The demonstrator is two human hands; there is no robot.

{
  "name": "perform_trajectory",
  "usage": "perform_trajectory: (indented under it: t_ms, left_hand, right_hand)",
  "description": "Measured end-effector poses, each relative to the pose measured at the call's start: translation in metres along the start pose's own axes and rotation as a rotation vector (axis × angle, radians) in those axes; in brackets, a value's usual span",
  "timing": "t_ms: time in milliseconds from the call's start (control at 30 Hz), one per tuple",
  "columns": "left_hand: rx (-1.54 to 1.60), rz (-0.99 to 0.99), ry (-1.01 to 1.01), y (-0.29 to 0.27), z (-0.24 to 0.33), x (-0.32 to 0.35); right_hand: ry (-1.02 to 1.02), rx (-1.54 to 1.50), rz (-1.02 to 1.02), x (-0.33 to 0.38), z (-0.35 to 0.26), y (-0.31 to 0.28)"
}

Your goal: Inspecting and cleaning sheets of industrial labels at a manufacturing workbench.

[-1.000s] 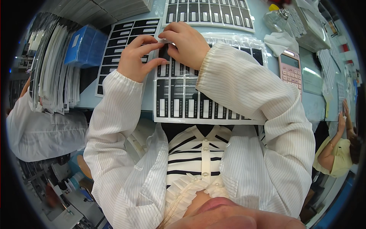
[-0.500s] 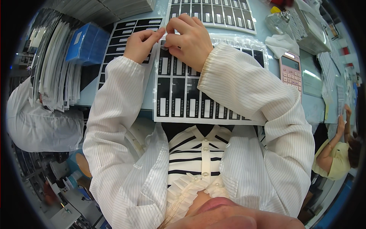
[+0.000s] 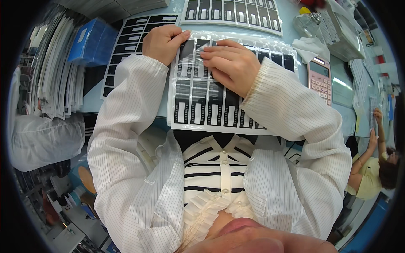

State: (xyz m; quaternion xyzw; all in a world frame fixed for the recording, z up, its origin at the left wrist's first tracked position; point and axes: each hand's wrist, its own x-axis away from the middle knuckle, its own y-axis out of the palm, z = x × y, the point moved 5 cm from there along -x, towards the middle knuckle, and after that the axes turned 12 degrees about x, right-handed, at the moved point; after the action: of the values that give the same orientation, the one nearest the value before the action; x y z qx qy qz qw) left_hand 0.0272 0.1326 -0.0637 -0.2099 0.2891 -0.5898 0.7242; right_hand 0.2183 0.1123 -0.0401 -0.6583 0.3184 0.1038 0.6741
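Observation:
A white sheet printed with black panels and small white windows [image 3: 219, 127] lies on the table in front of me. At its far left corner my left hand [image 3: 162, 43] is closed, fingers curled and thumb pressed against the corner. My right hand [image 3: 233, 66] is over the sheet's upper part, fingertips pinched together on a thin clear film [image 3: 201, 47]. The film's lifted edge is glossy and folds back over the panels. How far it reaches under my palm is hidden. A similar panel sheet [image 3: 128, 38] lies to the left, and another [image 3: 236, 14] beyond.
Upright stacked sheets [image 3: 57, 71] and a blue box [image 3: 93, 42] stand at left. To the right are a pink calculator [image 3: 320, 80], a crumpled white tissue [image 3: 310, 48] and a glass bottle [image 3: 307, 26]. A person in yellow [image 3: 369, 177] sits at far right.
My right hand has moved right and toward me, away from the sheet's far left corner, drawing the film with it. My left hand has shifted slightly right, its thumb now at the corner.

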Motion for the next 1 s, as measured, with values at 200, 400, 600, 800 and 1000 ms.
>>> perform_trajectory:
  t_ms: [200, 400, 600, 800, 1000]
  left_hand:
    - [-0.07, 0.05, 0.11, -0.002, -0.001, 0.004]
    - [-0.172, 0.0, 0.129, -0.01, 0.002, 0.008]
    - [-0.091, -0.188, 0.673, -0.02, 0.035, 0.038]
    - [-0.024, -0.392, 0.462, 0.001, 0.017, 0.051]
    - [-0.082, -0.404, 0.525, 0.005, 0.017, 0.05]
  right_hand:
    - [0.037, -0.028, -0.101, 0.021, -0.007, -0.017]
    - [0.127, -0.123, -0.129, 0.026, 0.0, -0.016]
    - [0.149, -0.116, -0.119, 0.026, -0.002, -0.017]
    - [0.128, -0.063, -0.099, 0.026, -0.002, -0.019]
    - [0.072, 0.012, -0.092, 0.03, -0.01, -0.023]
